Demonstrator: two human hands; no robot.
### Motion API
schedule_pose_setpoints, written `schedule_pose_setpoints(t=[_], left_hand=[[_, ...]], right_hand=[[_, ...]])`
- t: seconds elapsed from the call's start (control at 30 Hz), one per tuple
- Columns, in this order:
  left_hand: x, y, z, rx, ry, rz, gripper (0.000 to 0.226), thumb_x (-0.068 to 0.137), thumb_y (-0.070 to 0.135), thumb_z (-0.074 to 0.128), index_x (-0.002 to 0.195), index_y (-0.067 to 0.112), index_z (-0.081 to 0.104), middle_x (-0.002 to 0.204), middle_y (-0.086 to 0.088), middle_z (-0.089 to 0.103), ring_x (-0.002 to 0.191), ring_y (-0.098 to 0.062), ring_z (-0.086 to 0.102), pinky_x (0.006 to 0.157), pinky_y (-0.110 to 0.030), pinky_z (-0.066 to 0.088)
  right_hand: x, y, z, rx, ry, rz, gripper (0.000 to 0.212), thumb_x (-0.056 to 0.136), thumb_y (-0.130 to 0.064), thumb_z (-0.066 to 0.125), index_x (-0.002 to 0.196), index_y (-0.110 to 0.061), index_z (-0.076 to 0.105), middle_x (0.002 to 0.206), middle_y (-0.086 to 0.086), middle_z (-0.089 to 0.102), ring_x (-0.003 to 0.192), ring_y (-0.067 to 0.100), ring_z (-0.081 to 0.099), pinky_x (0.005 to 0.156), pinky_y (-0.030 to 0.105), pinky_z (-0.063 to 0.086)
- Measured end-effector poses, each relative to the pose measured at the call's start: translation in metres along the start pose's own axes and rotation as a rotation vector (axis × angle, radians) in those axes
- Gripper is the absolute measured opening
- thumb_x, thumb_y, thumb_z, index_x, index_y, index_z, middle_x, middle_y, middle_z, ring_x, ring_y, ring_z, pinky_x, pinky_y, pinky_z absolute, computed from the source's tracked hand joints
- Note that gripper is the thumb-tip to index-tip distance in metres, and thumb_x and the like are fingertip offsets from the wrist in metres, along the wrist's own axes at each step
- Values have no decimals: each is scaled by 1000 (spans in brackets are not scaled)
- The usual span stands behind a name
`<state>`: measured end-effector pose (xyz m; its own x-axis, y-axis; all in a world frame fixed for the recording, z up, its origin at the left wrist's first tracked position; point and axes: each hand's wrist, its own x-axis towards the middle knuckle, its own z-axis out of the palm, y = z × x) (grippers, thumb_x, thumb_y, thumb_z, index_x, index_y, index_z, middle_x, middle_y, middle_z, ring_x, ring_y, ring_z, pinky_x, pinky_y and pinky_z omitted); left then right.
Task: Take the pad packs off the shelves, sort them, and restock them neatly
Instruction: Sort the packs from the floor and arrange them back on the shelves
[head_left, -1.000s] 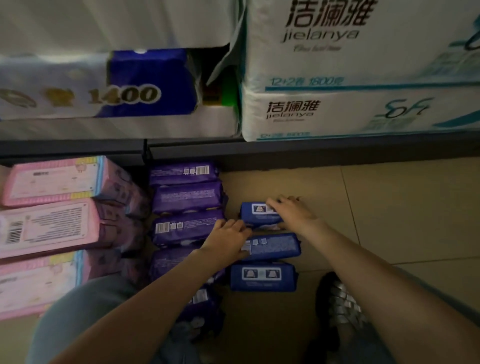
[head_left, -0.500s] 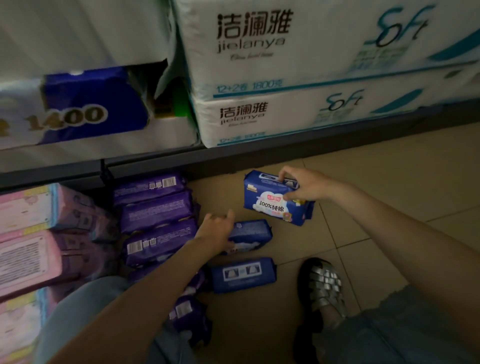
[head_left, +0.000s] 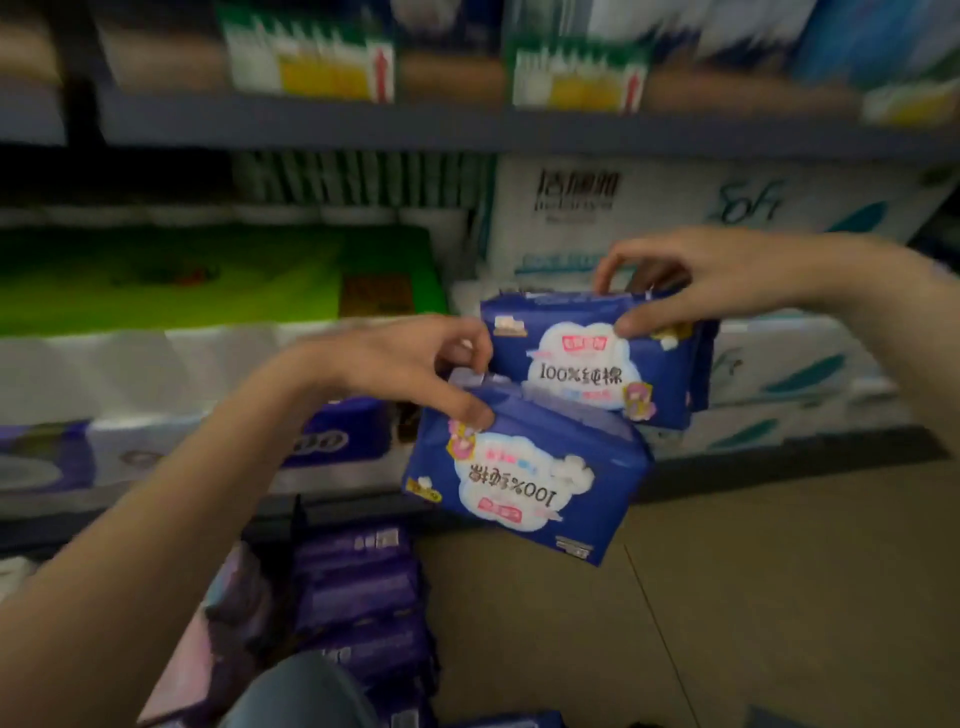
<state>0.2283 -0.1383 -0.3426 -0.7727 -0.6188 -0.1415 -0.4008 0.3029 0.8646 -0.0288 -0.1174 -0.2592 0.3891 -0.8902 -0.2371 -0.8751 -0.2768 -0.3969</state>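
Two dark blue pad packs with a white cloud label are held up in front of the shelves. My right hand (head_left: 691, 283) pinches the top edge of the upper blue pack (head_left: 597, 364), which is upright. My left hand (head_left: 415, 369) grips the top corner of the lower blue pack (head_left: 524, 478), whose print is upside down. The two packs overlap slightly. On the floor below, a row of purple pad packs (head_left: 358, 587) lies beside pink packs (head_left: 208, 649).
White tissue bales (head_left: 675, 208) fill the low shelf at right, a green pack (head_left: 208, 275) and white rolls at left. A grey shelf edge (head_left: 467, 130) runs above with blurred goods. Beige floor tiles (head_left: 753, 597) lie at lower right. My knee (head_left: 296, 696) is at the bottom.
Both hands have lifted a blue pack each from the floor up to shelf height. My view has swung upward, and the image is now blurred.
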Motion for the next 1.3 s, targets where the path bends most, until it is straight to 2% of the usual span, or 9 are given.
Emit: schedule_pose_setpoints(t=[0.1, 0.23, 0.37, 0.5, 0.67, 0.9, 1.0, 1.07, 1.3], left_hand=[[-33, 60, -43, -33, 198, 162, 39, 54, 30, 78, 75, 22, 46, 74, 4, 60, 72, -6, 58, 60, -22, 48], [-76, 112, -88, -2, 512, 349, 46, 51, 35, 83, 77, 24, 48, 76, 5, 65, 73, -4, 59, 61, -16, 51], [-100, 132, -121, 47, 778, 388, 46, 53, 29, 81, 78, 19, 44, 66, 11, 67, 61, 1, 63, 52, -12, 48], [-101, 138, -152, 122, 884, 280, 44, 57, 30, 81, 78, 20, 43, 67, 12, 68, 66, 0, 65, 55, -14, 50], [-74, 140, -176, 319, 917, 106, 31, 74, 19, 74, 82, 19, 44, 85, 4, 62, 79, -9, 62, 61, -19, 53], [-29, 127, -201, 353, 998, 24, 26, 82, 19, 69, 78, 21, 43, 107, -4, 57, 100, -20, 55, 74, -33, 51], [-2, 119, -199, 298, 985, 108, 23, 83, 11, 67, 79, 20, 46, 107, -8, 62, 106, -26, 58, 92, -46, 48], [14, 112, -196, 467, 946, 73, 17, 83, 13, 68, 89, 18, 52, 109, -5, 62, 106, -23, 58, 95, -41, 46], [27, 97, -187, 1073, 909, -103, 46, 85, 17, 65, 127, 19, 47, 128, -4, 47, 116, -26, 44, 93, -35, 38]], right_hand=[[-19, -42, -60, -1, 211, -154, 41, 61, -49, 68, 96, -30, 59, 96, 11, 70, 89, 27, 66, 76, 37, 52], [-22, -83, -113, 79, 550, -340, 36, 68, -33, 69, 100, -22, 55, 93, 16, 64, 76, 21, 58, 55, 12, 48], [33, -116, -139, -78, 844, -440, 39, 78, -23, 73, 111, -14, 56, 101, 6, 60, 90, 17, 58, 71, 22, 45], [113, -132, -130, -171, 743, -341, 26, 91, -13, 55, 116, -7, 54, 119, 17, 60, 101, 22, 55, 87, 34, 43], [157, -102, -120, -604, 603, 7, 46, 96, -11, 47, 141, -11, 39, 144, 18, 35, 133, 35, 31, 109, 41, 29], [129, -105, -140, -69, 862, -262, 34, 98, -11, 41, 131, -11, 49, 128, 12, 55, 114, 27, 54, 87, 27, 41], [116, -99, -131, -426, 734, -355, 37, 96, -31, 49, 130, -16, 50, 128, 7, 55, 119, 23, 49, 95, 29, 35], [118, -93, -120, -686, 699, -258, 36, 92, -28, 53, 126, -16, 52, 126, 7, 56, 121, 24, 46, 103, 35, 29], [136, -93, -102, -747, 683, -135, 47, 85, 7, 50, 130, -4, 43, 122, 15, 55, 110, 32, 56, 70, 34, 39]])
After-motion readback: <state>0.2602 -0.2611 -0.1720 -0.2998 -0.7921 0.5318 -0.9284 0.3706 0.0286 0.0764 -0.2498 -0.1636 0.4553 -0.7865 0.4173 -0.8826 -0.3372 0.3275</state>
